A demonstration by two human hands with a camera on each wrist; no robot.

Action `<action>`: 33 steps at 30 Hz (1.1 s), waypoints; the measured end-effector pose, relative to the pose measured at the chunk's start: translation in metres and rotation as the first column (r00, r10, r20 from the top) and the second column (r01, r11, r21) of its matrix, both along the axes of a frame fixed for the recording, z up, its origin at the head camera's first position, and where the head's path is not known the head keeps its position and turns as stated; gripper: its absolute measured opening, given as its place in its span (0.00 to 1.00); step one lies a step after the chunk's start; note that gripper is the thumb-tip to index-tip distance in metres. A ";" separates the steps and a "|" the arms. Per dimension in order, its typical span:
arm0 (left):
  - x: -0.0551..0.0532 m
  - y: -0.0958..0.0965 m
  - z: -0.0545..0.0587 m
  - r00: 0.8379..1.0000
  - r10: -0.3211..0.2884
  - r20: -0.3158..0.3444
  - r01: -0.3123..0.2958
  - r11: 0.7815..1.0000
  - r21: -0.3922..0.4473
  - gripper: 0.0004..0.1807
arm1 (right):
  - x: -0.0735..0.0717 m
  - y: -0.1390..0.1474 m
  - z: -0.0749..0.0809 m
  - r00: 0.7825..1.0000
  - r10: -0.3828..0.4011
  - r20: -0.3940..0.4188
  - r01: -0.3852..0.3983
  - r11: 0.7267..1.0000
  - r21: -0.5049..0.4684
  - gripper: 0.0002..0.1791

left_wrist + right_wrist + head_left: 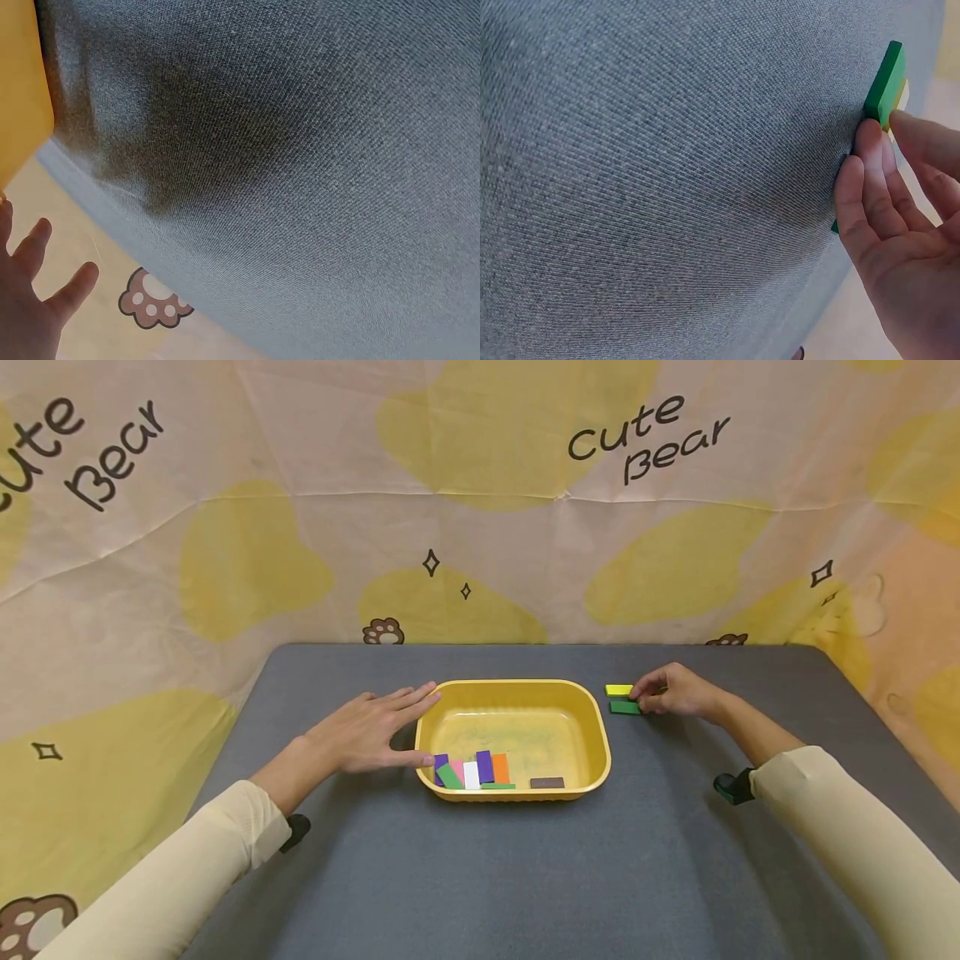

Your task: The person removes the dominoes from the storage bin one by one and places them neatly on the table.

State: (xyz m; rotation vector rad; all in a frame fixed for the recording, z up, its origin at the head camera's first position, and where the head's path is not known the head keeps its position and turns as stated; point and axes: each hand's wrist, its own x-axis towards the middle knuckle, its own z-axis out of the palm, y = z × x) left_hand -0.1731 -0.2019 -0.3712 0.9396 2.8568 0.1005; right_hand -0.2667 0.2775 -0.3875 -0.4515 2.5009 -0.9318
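Observation:
My left hand (pixel 375 727) lies with fingers spread over the left rim of a yellow plastic tray (pixel 517 795), its thumb reaching inside above several coloured blocks. At the table's right side, my right hand (pixel 678 692) has its fingers curled and pinches the near end of a flat green block (pixel 624 707). Just behind that block lies a yellow block (pixel 618 690), parallel to it. In the right wrist view the green block (pixel 886 81) projects past the fingertips (pixel 869 131), and another bit of green (pixel 835 226) peeks out beneath the hand.
Inside the tray, purple (pixel 484 766), white (pixel 471 775), orange (pixel 500 768) and other blocks lean along the near left wall. A brown block (pixel 547 783) lies apart at the near right. Grey cloth covers the table (pixel 480 877); a patterned curtain (pixel 480 543) hangs behind.

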 end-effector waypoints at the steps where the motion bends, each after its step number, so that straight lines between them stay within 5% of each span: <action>1: 0.000 0.000 0.000 1.000 0.000 0.002 0.000 1.000 0.000 0.54 | 0.000 0.000 0.000 1.000 0.005 -0.003 -0.005 1.000 -0.005 0.11; 12: 0.001 0.000 0.001 1.000 0.004 0.010 -0.004 1.000 -0.002 0.54 | 0.000 -0.001 -0.007 0.996 0.024 -0.085 -0.023 1.000 0.018 0.10; 33: 0.000 0.000 0.001 1.000 -0.003 -0.002 0.003 1.000 0.001 0.54 | 0.001 -0.002 0.002 0.997 0.054 -0.057 -0.049 0.996 0.075 0.11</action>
